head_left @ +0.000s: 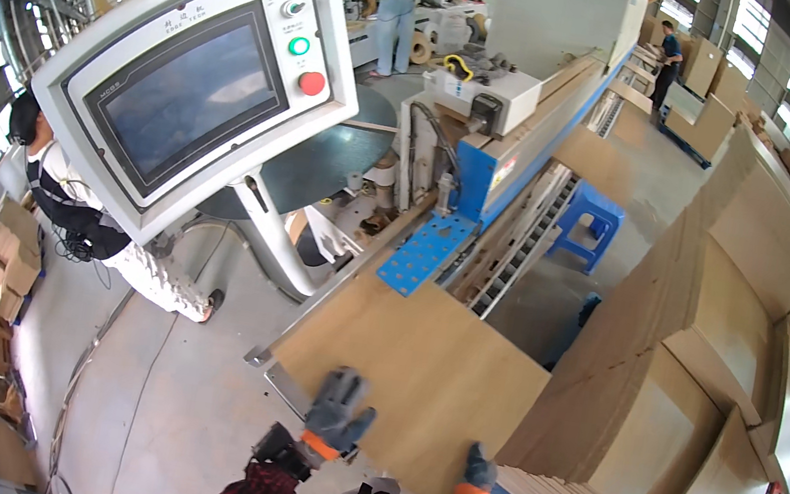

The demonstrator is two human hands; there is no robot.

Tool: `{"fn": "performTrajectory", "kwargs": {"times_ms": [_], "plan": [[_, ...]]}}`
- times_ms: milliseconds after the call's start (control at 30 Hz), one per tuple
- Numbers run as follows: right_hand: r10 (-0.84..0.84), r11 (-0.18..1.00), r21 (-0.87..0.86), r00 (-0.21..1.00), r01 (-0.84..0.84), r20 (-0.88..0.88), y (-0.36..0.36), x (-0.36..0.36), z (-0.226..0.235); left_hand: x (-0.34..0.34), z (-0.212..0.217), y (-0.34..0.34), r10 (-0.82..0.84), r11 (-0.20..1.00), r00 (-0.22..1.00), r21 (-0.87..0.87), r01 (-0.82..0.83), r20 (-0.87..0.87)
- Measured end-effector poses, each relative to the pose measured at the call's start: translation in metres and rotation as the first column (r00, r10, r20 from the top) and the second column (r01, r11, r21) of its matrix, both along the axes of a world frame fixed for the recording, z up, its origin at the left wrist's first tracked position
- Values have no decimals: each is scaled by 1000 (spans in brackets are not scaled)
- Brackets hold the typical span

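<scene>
A flat, light-brown wooden board (422, 377) lies in front of me on the near end of the machine, partly under its blue perforated plate (426, 254). My left hand (339, 411), in a grey glove with an orange cuff, rests on top of the board near its left edge, fingers spread and stretched out. At the board's near right edge, my right hand (475, 479) wears a matching glove. It grips that edge with the thumb side on top, while its other fingers are mostly hidden.
A control panel (203, 68) on a white post stands at the left. Tall stacks of brown boards (599, 377) rise close on my right. Behind the board runs a roller track (527, 240), with a blue stool (592, 224) beside it. Several people work farther off, one (79, 193) behind the panel.
</scene>
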State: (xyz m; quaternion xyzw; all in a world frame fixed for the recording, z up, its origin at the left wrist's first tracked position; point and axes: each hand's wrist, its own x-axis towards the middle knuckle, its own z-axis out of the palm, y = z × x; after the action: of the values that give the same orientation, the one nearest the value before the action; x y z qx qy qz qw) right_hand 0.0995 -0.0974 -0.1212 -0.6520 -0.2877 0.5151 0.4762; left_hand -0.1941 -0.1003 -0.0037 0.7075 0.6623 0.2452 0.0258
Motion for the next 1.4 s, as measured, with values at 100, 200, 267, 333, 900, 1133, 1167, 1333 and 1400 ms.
{"fn": "performTrajectory", "kwargs": {"times_ms": [100, 200, 267, 333, 900, 1133, 1167, 1333, 1400], "plan": [[-23, 998, 56, 995, 28, -94, 32, -9, 17, 9, -13, 22, -85, 996, 996, -6, 85, 10], [2, 998, 70, 993, 6, -116, 77, 7, 25, 21, -20, 71, -96, 995, 995, 37, 95, 19], [-28, 1000, -13, 949, 25, -315, 111, -1, 61, 24, -30, 100, -89, 993, 996, 77, 87, 16], [-45, 999, -3, 956, 46, -291, 141, 18, 43, 34, -32, 131, -109, 989, 994, 100, 109, -6], [-523, 848, 519, 2, 109, 853, 16, 369, 166, 175, 3, 259, -81, 991, 969, 126, 52, 234], [-111, 645, -41, 147, 763, 983, -200, 720, 151, 519, 46, 88, -342, 554, 323, -88, 828, 882], [-116, 632, -101, 223, 768, 968, -98, 626, 191, 527, 31, 95, -278, 635, 504, -237, 735, 818], [-136, 609, -210, 361, 765, 923, -132, 607, 244, 644, 43, 62, -98, 357, 503, -441, 823, 859], [-148, 667, -160, 340, 728, 929, -138, 618, 223, 667, 33, 51, -12, 365, 526, -486, 794, 850]]}}
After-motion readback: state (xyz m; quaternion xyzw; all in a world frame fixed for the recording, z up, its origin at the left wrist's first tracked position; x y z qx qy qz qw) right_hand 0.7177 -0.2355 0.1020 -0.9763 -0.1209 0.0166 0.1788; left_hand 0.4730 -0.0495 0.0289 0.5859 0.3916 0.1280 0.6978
